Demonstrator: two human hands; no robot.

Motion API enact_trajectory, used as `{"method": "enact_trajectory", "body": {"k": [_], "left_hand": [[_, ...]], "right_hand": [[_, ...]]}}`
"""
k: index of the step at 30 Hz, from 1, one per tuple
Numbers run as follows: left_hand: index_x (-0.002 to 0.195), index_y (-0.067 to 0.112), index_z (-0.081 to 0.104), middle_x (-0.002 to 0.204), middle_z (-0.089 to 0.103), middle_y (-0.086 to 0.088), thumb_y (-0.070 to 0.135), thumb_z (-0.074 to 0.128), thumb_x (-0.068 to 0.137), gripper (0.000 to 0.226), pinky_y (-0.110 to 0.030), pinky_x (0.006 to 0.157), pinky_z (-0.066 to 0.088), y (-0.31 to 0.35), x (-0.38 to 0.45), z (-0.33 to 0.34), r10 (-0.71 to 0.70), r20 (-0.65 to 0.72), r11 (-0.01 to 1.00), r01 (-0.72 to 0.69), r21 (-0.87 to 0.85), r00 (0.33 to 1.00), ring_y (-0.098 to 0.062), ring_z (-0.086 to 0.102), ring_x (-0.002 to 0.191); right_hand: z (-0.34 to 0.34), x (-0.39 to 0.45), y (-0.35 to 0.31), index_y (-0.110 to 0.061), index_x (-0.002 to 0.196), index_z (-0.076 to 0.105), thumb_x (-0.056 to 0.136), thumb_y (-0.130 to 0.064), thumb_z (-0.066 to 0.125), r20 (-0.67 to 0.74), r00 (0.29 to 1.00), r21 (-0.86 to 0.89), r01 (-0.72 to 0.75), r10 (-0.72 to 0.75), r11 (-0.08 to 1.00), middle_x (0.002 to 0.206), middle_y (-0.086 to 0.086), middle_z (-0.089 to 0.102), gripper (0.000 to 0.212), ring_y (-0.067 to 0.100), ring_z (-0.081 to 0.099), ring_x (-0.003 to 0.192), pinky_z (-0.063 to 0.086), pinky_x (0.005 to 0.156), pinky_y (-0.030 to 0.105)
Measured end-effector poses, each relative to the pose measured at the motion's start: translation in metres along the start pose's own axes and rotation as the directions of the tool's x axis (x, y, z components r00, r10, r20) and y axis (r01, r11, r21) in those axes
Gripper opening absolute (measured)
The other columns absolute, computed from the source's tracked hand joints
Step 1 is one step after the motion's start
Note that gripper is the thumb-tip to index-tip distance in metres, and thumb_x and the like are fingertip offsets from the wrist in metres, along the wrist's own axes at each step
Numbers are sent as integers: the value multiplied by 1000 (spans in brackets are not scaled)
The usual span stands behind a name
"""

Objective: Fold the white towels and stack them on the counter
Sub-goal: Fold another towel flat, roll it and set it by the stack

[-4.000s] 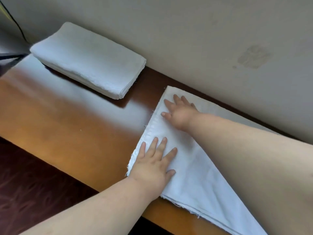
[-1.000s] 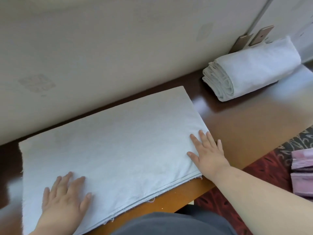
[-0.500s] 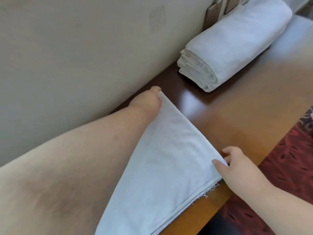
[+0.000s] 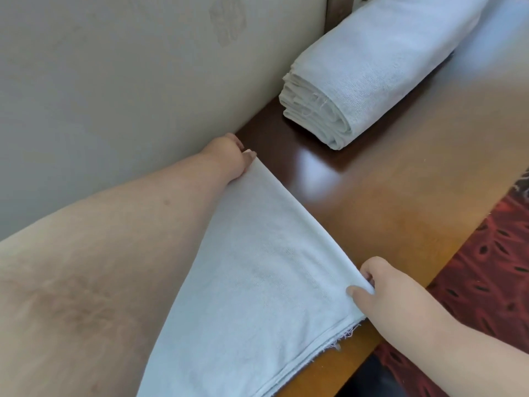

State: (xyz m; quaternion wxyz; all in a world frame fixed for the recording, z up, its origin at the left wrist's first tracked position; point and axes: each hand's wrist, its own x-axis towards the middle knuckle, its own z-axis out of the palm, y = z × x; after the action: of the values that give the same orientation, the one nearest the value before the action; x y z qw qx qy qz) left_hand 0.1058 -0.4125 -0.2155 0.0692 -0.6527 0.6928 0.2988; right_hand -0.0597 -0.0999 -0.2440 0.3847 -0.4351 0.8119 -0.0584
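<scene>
A white towel (image 4: 257, 267) lies folded flat on the brown wooden counter (image 4: 400, 196). My left hand (image 4: 229, 156) pinches its far right corner close to the wall. My right hand (image 4: 383, 287) pinches its near right corner by the counter's front edge. The towel's right edge runs straight between the two hands. My left forearm covers the towel's left part.
A thick bundle of folded white towels (image 4: 372, 67) sits at the back right against the beige wall (image 4: 114, 81). Bare counter lies between it and the flat towel. A red patterned carpet (image 4: 486, 282) shows below the front edge.
Both hands left their flat position on the towel and took hold of its right corners. The view has swung right and closer to the bundle.
</scene>
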Motion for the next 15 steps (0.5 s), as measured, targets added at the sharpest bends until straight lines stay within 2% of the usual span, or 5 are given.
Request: {"method": "enact_trajectory", "body": {"k": [2, 4, 8, 12, 15], "left_hand": [[109, 12, 60, 96, 74, -12, 35, 54, 99, 26, -46, 84, 58, -1, 0, 3, -52, 67, 998, 54, -25, 996, -28, 61, 74], [125, 14, 51, 84, 70, -8, 32, 51, 101, 31, -42, 72, 57, -1, -1, 8, -87, 102, 986, 100, -136, 991, -25, 58, 65], [128, 14, 48, 74, 60, -4, 38, 50, 100, 36, -29, 52, 49, -3, -13, 14, -125, 34, 928, 129, -349, 992, -18, 54, 52], [103, 18, 53, 80, 65, -7, 59, 60, 85, 45, -42, 68, 61, -6, -41, 6, -166, -53, 877, 123, -465, 985, -26, 66, 67], [102, 23, 46, 83, 64, -6, 38, 63, 82, 30, -44, 73, 61, -8, -65, -5, -241, -116, 816, 137, -561, 964, -26, 68, 74]], "right_hand": [[-2, 1, 1, -38, 86, 44, 85, -46, 66, 24, 1000, 49, -13, 11, 999, 69, -2, 66, 25, 14, 64, 58, 48, 45, 28], [-5, 1, -1, -39, 89, 49, 83, -43, 72, 57, 998, 142, -31, 23, 989, 72, -7, 67, 24, 8, 64, 59, 46, 41, 24], [-12, -8, -4, -38, 88, 60, 84, -42, 71, 84, 995, 270, 33, -58, 962, 75, -16, 67, 13, -2, 62, 65, 40, 46, 13], [-15, -26, -18, -34, 83, 59, 84, -41, 67, 88, 974, 323, 169, -207, 931, 78, -19, 64, 11, 1, 58, 59, 40, 43, 13], [-20, -37, -32, -41, 85, 55, 81, -40, 64, 137, 942, 315, 251, -306, 915, 73, -17, 61, 10, 1, 52, 53, 38, 42, 13]]}}
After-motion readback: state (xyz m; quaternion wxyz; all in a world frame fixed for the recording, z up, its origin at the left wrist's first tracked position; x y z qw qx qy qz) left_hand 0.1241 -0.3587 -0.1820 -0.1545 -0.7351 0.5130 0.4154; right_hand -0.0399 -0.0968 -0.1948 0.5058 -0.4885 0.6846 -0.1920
